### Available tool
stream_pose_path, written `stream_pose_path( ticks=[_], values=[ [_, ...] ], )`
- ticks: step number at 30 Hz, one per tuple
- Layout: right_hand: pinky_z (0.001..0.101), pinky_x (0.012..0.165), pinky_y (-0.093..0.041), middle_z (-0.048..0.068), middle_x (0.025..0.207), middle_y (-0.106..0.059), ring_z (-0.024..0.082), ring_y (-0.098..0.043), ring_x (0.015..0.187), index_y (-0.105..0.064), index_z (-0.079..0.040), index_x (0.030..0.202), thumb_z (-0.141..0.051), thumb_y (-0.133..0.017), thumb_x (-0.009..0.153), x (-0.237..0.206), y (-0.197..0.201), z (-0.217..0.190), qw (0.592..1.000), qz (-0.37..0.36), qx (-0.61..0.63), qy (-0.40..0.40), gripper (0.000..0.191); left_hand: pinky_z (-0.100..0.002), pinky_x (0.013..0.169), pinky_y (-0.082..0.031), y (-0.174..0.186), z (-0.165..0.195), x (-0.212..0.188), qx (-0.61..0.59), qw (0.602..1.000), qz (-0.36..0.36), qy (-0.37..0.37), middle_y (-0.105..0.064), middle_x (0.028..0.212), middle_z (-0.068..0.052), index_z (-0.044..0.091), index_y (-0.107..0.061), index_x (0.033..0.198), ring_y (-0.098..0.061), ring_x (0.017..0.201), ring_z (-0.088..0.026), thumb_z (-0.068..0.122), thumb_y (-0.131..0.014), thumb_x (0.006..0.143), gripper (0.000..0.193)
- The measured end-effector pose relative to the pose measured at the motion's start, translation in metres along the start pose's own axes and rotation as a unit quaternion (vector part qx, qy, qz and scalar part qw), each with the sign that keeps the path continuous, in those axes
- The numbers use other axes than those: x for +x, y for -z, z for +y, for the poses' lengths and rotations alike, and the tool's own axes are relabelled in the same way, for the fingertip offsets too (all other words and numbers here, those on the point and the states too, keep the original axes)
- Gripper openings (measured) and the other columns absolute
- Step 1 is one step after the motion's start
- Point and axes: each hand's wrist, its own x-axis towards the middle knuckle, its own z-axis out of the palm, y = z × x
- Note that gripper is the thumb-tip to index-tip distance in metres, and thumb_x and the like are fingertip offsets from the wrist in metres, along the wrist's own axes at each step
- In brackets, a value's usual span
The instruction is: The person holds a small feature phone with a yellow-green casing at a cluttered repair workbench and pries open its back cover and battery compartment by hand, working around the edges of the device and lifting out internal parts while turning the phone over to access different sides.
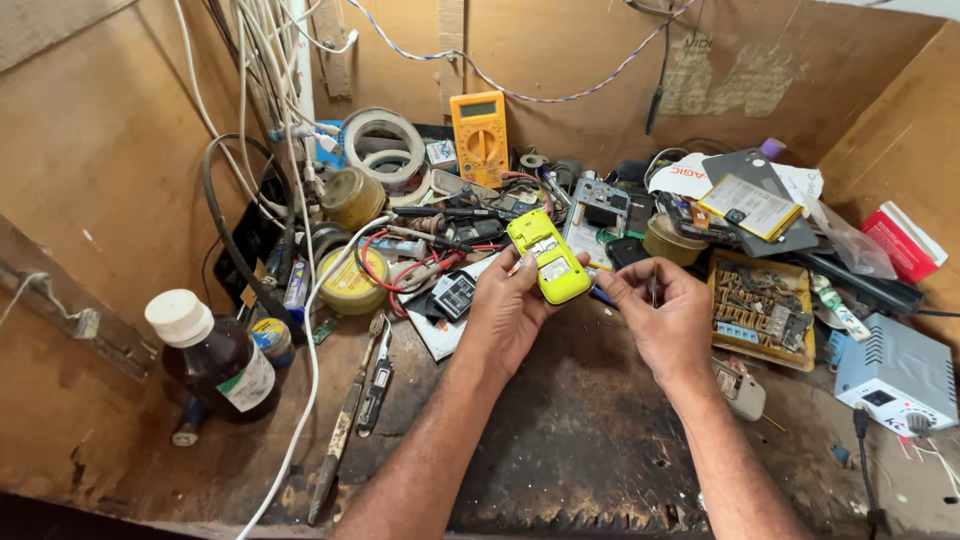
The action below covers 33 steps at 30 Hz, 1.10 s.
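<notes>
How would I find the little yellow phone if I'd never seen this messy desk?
Start at the orange meter standing against the back wall, then come down toward the two hands. The left hand holds the phone up, back cover off. It is the only bright lime-yellow thing being held; the right hand grips something thin.

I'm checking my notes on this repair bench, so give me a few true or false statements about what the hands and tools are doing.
1. The left hand holds a yellow phone. True.
2. The phone's back is closed. False: it is open, showing its insides.
3. The multimeter is orange. True.
4. The brown bottle lies on its side. False: it stands upright.
5. The right hand grips the paintbrush. False: the brush lies on the bench.
</notes>
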Motion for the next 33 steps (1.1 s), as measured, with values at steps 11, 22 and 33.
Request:
stream_pose_path(
  ticks=[11,22,33],
  values=[
    [0.0238,0.078,-0.056,0.008,0.106,-0.078,0.009,-0.072,0.091,-0.074,-0.001,0.119,-0.018,-0.070,0.098,-0.016,-0.015,-0.027,0.991,-0.051,-0.047,0.117,0.027,-0.048,0.105,-0.054,-0.001,0.001,0.001,-0.053,0.997,0.013,-0.049,-0.057,0.132,-0.024,0.007,-0.030,0.156,-0.063,0.121,-0.036,-0.001,-0.039,0.104,0.053],
    [0.0271,0.087,-0.056,0.014,0.116,-0.078,0.012,-0.072,0.104,-0.071,0.000,0.125,-0.011,-0.065,0.102,-0.022,-0.019,-0.032,0.987,-0.067,-0.047,0.137,0.027,-0.046,0.104,-0.056,0.002,-0.008,0.001,-0.021,0.999,0.029,-0.036,-0.060,0.132,-0.027,0.009,-0.028,0.157,-0.063,0.122,-0.035,-0.004,-0.038,0.101,0.058],
    [0.0324,0.080,-0.062,0.025,0.130,-0.072,0.024,-0.079,0.101,-0.051,-0.002,0.148,0.003,-0.064,0.098,-0.029,-0.023,-0.036,0.949,0.039,-0.177,0.258,0.052,-0.041,0.088,-0.062,-0.017,-0.001,-0.009,0.098,0.994,0.048,-0.022,-0.063,0.128,-0.011,0.023,-0.028,0.158,-0.070,0.109,-0.023,0.017,-0.042,0.104,0.056]
  ],
)
